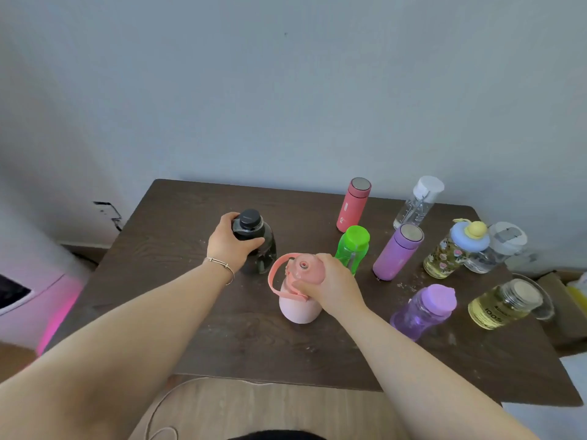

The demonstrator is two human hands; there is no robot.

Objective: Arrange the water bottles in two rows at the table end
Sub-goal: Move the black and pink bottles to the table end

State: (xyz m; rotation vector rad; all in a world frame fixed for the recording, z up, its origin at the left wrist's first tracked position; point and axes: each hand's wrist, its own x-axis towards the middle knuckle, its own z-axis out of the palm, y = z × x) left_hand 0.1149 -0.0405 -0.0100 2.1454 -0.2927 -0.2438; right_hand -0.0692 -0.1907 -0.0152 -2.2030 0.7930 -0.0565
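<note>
My left hand grips the neck of a black bottle standing mid-table. Around the pink lid of a pale pink bottle with a loop handle, my right hand is closed. To the right stand a green bottle, a red flask, a purple flask, a clear bottle with a white cap, a patterned bottle with a blue lid, a clear glass jar, a purple plastic bottle and a yellow-tinted jar.
The dark wooden table stands against a grey wall. Its left half holds only the black bottle. A white cable lies on the floor near the front edge. Pink light glows at the far left.
</note>
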